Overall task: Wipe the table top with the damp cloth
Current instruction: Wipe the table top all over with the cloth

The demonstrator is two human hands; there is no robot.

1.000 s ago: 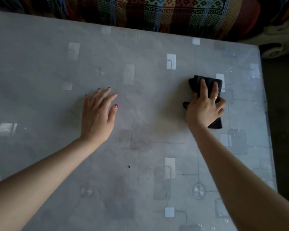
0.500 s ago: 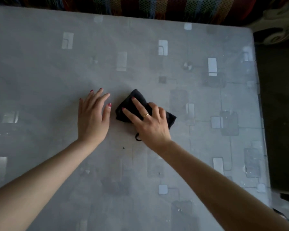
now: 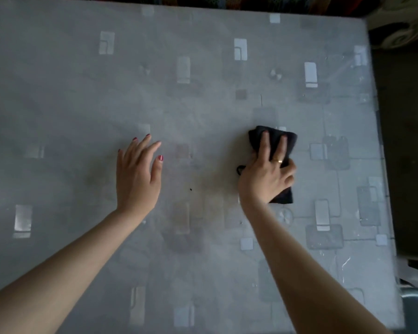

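My forearms came in from the near edge of the tabletop [image 3: 58, 92], the left from the near-left corner, the right from nearer the near-right corner. A small dark speck [image 3: 191, 189] lay on the surface between my wrists, a little nearer the left one.

My left hand [image 3: 136, 175] lay palm down near the middle of the tabletop, fingers straight and close together with the thumb slightly out, holding nothing (red polish showed on the nails). Whether the palm pressed flat on the surface or hovered just above it, I could not tell.

My right hand [image 3: 268, 175] sat toward the right edge, well apart from the left, on top of the cloth [image 3: 285, 141]. Two fingers [image 3: 264, 145] stretched straight forward over it, pressing it down, while the outer fingers curled round its right side and gripped it; a ring [image 3: 279, 161] showed on one of the straight fingers. The cloth was black and bunched, flat against the tabletop, sticking out beyond my fingertips on the far side and below my palm on the near side, with a small loop poking out at my thumb.

Past the far edge ran a strip of patterned fabric [image 3: 227, 1].
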